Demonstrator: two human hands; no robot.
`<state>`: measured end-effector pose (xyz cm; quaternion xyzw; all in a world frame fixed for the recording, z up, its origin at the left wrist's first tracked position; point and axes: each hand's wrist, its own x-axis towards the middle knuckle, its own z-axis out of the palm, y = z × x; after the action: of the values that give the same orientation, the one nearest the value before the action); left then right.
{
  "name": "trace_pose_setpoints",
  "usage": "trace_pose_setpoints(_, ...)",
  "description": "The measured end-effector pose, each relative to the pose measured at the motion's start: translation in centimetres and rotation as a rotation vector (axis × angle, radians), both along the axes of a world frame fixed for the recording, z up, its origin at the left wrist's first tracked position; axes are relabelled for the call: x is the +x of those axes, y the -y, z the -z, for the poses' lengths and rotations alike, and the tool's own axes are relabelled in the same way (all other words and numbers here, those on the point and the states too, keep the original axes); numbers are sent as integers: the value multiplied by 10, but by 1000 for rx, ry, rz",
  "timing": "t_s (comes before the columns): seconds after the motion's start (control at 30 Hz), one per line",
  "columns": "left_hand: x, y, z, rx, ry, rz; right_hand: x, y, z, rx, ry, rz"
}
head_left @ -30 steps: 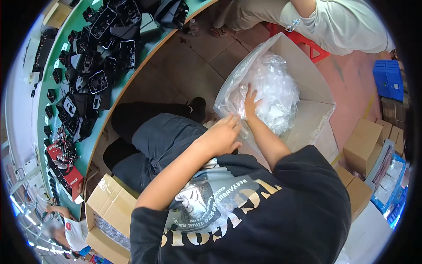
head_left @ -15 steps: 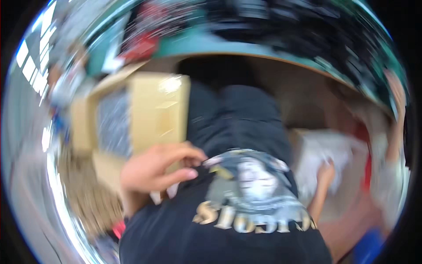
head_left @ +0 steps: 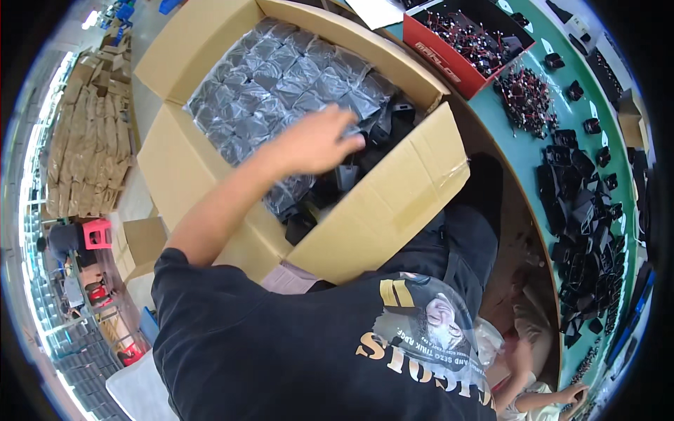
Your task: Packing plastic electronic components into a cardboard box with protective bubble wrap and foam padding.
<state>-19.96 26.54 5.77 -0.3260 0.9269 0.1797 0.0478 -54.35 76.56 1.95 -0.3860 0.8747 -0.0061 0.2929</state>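
Left hand (head_left: 316, 144) reaches into open cardboard box (head_left: 393, 203), palm down, fingers loosely spread over the contents; whether it grips anything cannot be told. Under and left of the hand: rows of small bagged dark parts (head_left: 281, 84) in clear plastic, packed tight. Just right of the fingertips: loose black plastic parts (head_left: 393, 123), unbagged, at the box's near corner. Farther right, beyond the box wall: red tray (head_left: 456, 59) of small wired pieces on a green table (head_left: 523, 151). Far right: a heap of black housings (head_left: 583, 231). Right hand not visible.
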Motion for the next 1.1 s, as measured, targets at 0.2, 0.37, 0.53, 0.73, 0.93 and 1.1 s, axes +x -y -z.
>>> trace_pose_setpoints(0.2,-8,-1,7,164,15,52,90,292,-61,-858,260,-597)
trace_pose_setpoints(0.37,-34,67,38,-73,-311,70,135,411,-21,-1128,120,-1010)
trace_pose_setpoints(0.53,-51,96,64,-125,-205,32,137,431,-10,-765,134,-960)
trace_pose_setpoints(0.73,-63,100,48,278,-124,-224,140,439,-22,-738,150,-807)
trace_pose_setpoints(0.93,-55,95,61,458,-605,-403,143,436,-18,-758,161,-791)
trace_pose_setpoints(1.1,-48,102,61,431,-932,-543,143,436,-19,-740,160,-804)
